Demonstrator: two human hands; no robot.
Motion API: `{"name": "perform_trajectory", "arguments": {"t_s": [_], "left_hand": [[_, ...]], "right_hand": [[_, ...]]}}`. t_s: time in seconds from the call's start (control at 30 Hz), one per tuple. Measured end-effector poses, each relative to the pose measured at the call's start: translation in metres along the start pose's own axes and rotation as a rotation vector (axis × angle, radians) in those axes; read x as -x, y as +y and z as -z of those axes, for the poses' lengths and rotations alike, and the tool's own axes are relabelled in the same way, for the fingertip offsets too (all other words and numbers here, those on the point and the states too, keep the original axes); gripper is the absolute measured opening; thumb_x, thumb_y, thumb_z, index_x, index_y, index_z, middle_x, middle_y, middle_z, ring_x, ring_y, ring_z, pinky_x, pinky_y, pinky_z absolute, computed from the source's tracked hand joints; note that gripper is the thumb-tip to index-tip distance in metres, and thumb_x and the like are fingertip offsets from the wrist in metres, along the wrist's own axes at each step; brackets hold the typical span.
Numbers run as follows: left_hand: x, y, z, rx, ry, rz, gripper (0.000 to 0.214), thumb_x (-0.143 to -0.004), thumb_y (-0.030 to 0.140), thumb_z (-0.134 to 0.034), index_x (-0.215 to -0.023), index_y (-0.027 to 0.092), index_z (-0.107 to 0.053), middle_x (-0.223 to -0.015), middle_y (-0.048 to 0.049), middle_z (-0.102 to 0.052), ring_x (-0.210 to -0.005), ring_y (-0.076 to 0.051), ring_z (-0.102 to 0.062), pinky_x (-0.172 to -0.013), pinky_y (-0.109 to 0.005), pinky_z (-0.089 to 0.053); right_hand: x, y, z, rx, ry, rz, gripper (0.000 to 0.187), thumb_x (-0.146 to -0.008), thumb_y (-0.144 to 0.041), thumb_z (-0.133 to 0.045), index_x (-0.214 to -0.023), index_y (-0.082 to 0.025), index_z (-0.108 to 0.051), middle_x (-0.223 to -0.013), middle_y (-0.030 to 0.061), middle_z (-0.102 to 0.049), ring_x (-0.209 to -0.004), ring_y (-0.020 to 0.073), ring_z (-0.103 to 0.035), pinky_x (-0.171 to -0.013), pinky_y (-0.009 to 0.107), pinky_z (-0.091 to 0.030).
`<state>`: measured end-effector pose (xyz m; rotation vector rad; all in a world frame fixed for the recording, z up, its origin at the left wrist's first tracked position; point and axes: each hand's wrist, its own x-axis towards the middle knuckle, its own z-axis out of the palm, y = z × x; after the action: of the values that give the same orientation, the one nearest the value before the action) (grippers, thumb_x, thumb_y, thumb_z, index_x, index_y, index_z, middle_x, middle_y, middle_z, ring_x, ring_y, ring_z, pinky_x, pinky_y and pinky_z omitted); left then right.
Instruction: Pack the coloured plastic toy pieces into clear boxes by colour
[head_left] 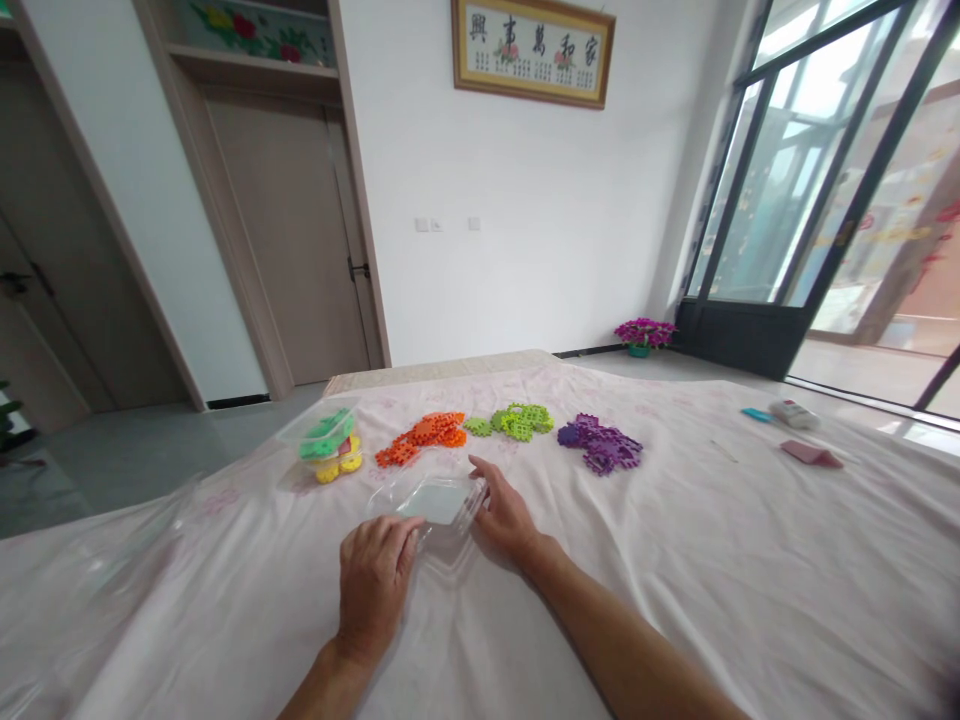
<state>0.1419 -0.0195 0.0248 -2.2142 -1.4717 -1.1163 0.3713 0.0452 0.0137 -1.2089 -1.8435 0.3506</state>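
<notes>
Clear plastic container [436, 502], held above or on the cloth between the two hands, in front of the person; the left hand [375, 578] has its fingers drawn close together over the near left edge, seemingly pinching the rim with the thumb; the right hand [506, 512] grips the right end, its index finger lifted apart from the others near the far corner; whether the base touches the cloth, I cannot tell. It should be light and thin-walled, fairly stiff at the rim but springy across the flat panel, slick under dry fingers and liable to crack if bent hard; the rim at opposite ends looks the best place to take hold. Its long axis seems to run roughly left to right, somewhat aslant; the transparency hides which way its opening faces.

Just beyond it lie orange toothed pieces [427, 438], then green toothed pieces [523, 421] and purple toothed pieces [604, 446] in a loose row; to the left sits a clear tub with green and yellow pieces [330, 447]; farther right are a pink piece [812, 454] and a whitish packet [793, 415]; pale cloth [690, 610] lies wrinkled beneath everything.
</notes>
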Motion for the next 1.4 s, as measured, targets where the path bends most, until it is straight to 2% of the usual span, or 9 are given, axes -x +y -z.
{"name": "perform_trajectory", "arguments": {"t_s": [0.17,0.3,0.43,0.6,0.77,0.93,1.03,1.2,1.4], "left_hand": [[0.0,0.001,0.0,0.01,-0.018,-0.019,0.024,-0.095,0.027,-0.047,-0.113,0.025,-0.063,-0.098,-0.0051,-0.066,-0.092,-0.021,-0.059,-0.083,-0.038,-0.042],[0.002,0.002,0.001,0.023,-0.028,-0.039,0.028,-0.095,0.022,-0.044,-0.116,0.026,-0.062,-0.103,-0.0056,-0.065,-0.097,-0.022,-0.059,-0.086,-0.039,-0.042],[0.003,0.004,0.005,0.06,-0.048,-0.071,0.034,-0.094,0.018,-0.041,-0.123,0.024,-0.057,-0.115,-0.0072,-0.062,-0.108,-0.021,-0.056,-0.093,-0.04,-0.042],[0.001,0.007,0.007,0.06,-0.052,-0.107,0.035,-0.09,0.021,-0.049,-0.124,0.023,-0.056,-0.117,-0.0081,-0.063,-0.11,-0.023,-0.056,-0.095,-0.042,-0.042],[0.0,0.004,0.003,0.074,-0.011,-0.044,0.021,-0.093,0.024,-0.049,-0.11,0.023,-0.062,-0.103,-0.005,-0.068,-0.099,-0.021,-0.061,-0.091,-0.04,-0.043],[0.0,0.003,0.004,0.041,-0.055,0.02,0.021,-0.093,0.025,-0.05,-0.108,0.026,-0.065,-0.101,-0.0036,-0.069,-0.098,-0.021,-0.061,-0.087,-0.039,-0.044],[0.0,0.003,0.004,-0.003,-0.075,0.035,0.022,-0.09,0.031,-0.057,-0.11,0.026,-0.064,-0.103,-0.0043,-0.068,-0.099,-0.023,-0.06,-0.086,-0.041,-0.044],[0.004,-0.002,-0.004,-0.008,-0.086,0.027,0.012,-0.088,0.019,-0.057,-0.095,0.023,-0.065,-0.091,-0.0035,-0.069,-0.09,-0.022,-0.06,-0.079,-0.037,-0.048],[0.009,-0.01,-0.012,0.056,-0.052,-0.002,0.013,-0.088,0.013,-0.051,-0.089,0.022,-0.06,-0.084,-0.0023,-0.067,-0.083,-0.019,-0.062,-0.076,-0.032,-0.051]], "right_hand": [[0.002,-0.005,0.005,-0.112,0.01,0.156,0.06,-0.081,-0.037,-0.065,-0.137,-0.028,-0.045,-0.13,0.0105,-0.048,-0.09,0.0177,-0.06,-0.069,0.028,-0.053],[0.001,-0.004,0.006,-0.133,0.043,0.179,0.042,-0.082,-0.042,-0.066,-0.121,-0.028,-0.06,-0.131,0.0103,-0.047,-0.103,0.0217,-0.058,-0.066,0.026,-0.053],[-0.001,-0.003,0.007,-0.152,0.102,0.16,0.023,-0.09,-0.039,-0.058,-0.107,-0.027,-0.067,-0.122,0.0088,-0.054,-0.103,0.02,-0.058,-0.066,0.025,-0.052],[-0.002,-0.003,0.01,-0.235,0.254,0.154,0.02,-0.092,-0.037,-0.054,-0.093,-0.022,-0.067,-0.107,0.007,-0.062,-0.092,0.0174,-0.06,-0.072,0.027,-0.05],[0.0,-0.013,0.011,-0.343,0.314,-0.037,0.029,-0.094,-0.044,-0.047,-0.089,-0.02,-0.063,-0.085,0.0035,-0.066,-0.078,0.0165,-0.06,-0.07,0.028,-0.049],[-0.009,-0.017,0.014,-0.637,0.468,-0.271,0.042,-0.09,-0.059,-0.046,-0.084,-0.019,-0.057,-0.081,0.0057,-0.069,-0.07,0.0168,-0.063,-0.057,0.027,-0.051],[-0.015,-0.002,0.02,-0.706,0.597,-0.409,0.045,-0.085,-0.063,-0.049,-0.086,-0.018,-0.054,-0.077,0.0064,-0.07,-0.064,0.0174,-0.066,-0.05,0.026,-0.049],[-0.022,0.036,0.035,-0.688,0.697,-0.572,0.041,-0.081,-0.058,-0.053,-0.09,-0.018,-0.054,-0.082,0.0067,-0.071,-0.06,0.0173,-0.066,-0.045,0.025,-0.048],[-0.022,0.055,0.048,-0.506,0.771,-0.537,0.045,-0.076,-0.052,-0.062,-0.103,-0.017,-0.057,-0.087,0.0046,-0.067,-0.061,0.0148,-0.061,-0.047,0.024,-0.044]]}}
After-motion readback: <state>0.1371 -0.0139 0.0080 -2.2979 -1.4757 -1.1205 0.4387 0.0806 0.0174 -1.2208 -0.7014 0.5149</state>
